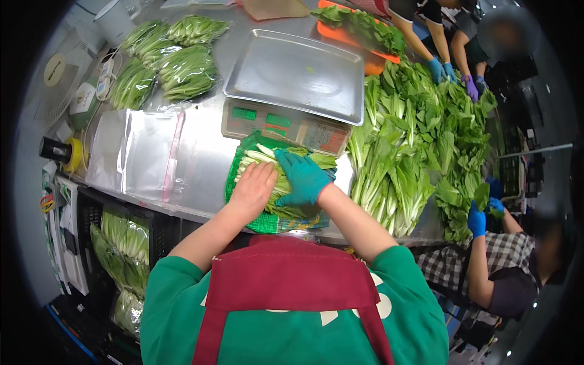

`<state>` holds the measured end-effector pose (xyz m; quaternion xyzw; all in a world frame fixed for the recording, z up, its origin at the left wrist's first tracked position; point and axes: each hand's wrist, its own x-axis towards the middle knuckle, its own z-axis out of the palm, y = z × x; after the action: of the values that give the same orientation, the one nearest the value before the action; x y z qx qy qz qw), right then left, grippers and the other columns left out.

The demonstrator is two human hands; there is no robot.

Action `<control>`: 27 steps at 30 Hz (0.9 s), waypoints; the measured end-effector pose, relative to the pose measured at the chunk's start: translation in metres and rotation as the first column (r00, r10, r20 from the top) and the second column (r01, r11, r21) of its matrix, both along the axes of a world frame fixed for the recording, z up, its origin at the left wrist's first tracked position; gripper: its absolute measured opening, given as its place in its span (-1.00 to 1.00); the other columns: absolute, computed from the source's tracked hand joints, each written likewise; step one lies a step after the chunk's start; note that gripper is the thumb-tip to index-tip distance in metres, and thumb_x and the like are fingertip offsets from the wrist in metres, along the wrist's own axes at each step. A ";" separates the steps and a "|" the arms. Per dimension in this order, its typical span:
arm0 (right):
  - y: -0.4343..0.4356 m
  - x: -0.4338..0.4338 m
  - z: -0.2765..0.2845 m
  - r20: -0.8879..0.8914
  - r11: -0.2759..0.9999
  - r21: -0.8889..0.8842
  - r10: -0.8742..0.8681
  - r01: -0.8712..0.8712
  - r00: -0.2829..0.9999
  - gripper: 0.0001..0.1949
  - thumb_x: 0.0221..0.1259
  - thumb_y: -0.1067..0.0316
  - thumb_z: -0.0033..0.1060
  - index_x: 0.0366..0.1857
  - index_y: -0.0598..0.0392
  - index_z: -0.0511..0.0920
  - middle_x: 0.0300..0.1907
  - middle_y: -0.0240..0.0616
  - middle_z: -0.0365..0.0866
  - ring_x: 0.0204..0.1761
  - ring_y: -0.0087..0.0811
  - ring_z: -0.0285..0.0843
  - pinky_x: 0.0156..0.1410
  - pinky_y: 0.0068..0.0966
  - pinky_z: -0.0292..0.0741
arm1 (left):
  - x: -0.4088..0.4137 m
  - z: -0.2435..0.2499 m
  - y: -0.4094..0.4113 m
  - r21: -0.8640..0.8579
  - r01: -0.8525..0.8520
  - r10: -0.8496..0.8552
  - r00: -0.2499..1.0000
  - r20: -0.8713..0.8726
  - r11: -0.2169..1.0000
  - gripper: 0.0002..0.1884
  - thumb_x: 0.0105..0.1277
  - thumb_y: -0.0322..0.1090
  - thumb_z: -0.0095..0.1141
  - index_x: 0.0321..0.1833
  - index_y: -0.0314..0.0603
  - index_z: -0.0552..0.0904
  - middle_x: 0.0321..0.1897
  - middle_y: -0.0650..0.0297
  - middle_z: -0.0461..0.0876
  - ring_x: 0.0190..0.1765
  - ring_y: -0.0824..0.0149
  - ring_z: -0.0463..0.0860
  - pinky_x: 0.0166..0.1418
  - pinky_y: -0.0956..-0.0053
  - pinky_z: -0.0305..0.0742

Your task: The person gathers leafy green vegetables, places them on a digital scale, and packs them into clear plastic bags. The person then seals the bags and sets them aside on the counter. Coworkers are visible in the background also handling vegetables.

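Observation:
My bare left hand (255,189) lies flat on a bundle of leafy greens (255,157), over the pale stems. Beside it my right hand (303,178), in a teal glove, presses on the leaves with its thumb spread away from the fingers. The bundle rests on a green mesh bag (235,178) with a printed lower part. Just beyond the hands stands a digital scale (287,123) with lit green displays and a keypad. Its steel weighing tray (296,73) carries only a small leaf scrap.
Bagged greens (189,73) lie at the back left, near stacked clear plastic bags (137,155). Loose leafy greens (397,155) cover the table's right side, below an orange crate (337,34). Gloved co-workers' hands (436,70) handle greens there. A black crate (159,228) holds packed greens.

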<state>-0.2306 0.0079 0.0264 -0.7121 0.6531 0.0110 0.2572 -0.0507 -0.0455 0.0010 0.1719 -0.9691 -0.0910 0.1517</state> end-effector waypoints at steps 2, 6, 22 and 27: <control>0.003 -0.001 -0.009 0.024 0.998 -0.055 -0.017 0.019 1.000 0.14 -0.27 -0.18 0.39 0.39 0.15 -0.11 0.35 0.04 0.07 0.36 -0.09 0.09 0.39 -0.17 0.08 | 0.013 0.035 -0.003 0.135 0.114 -0.125 0.989 0.074 0.984 -0.40 -0.05 -0.47 0.13 0.17 -0.28 0.37 0.25 -0.04 0.28 0.32 -0.02 0.24 0.36 0.09 0.13; 0.007 0.004 0.000 0.045 0.996 -0.062 -0.068 0.071 0.997 0.12 -0.26 -0.16 0.39 0.39 0.14 -0.10 0.34 0.02 0.10 0.35 -0.08 0.11 0.40 -0.18 0.07 | 0.065 0.068 -0.009 0.161 0.207 -0.233 0.959 0.162 0.965 -0.38 -0.03 -0.39 0.18 0.21 -0.11 0.40 0.33 -0.01 0.17 0.38 -0.04 0.16 0.36 0.00 0.10; -0.004 -0.019 0.002 0.582 0.903 -0.085 -0.298 0.420 0.757 -0.35 -0.08 -0.08 0.26 0.07 0.18 0.46 0.07 0.05 0.45 0.10 -0.03 0.43 0.19 -0.28 0.39 | 0.019 0.018 -0.004 0.196 0.035 0.002 0.983 -0.182 0.980 -0.76 0.00 -0.35 0.24 -0.30 -0.18 0.49 -0.20 0.20 0.58 -0.05 0.18 0.54 0.18 0.19 0.31; -0.035 -0.033 0.004 0.197 0.918 0.266 -0.351 0.295 0.915 -0.17 -0.14 -0.48 0.03 -0.03 0.18 0.56 -0.05 0.10 0.55 0.01 -0.02 0.52 0.13 -0.33 0.43 | 0.015 0.019 0.000 0.215 -0.041 0.083 0.979 -0.189 0.976 -0.81 -0.02 -0.34 0.24 -0.39 -0.17 0.50 -0.38 0.21 0.56 -0.20 0.16 0.53 0.01 0.22 0.35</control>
<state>-0.2639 -0.0275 0.0299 -0.5551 0.7205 -0.0426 0.4135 -0.0357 -0.0454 0.0199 0.2074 -0.9285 -0.2046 0.2303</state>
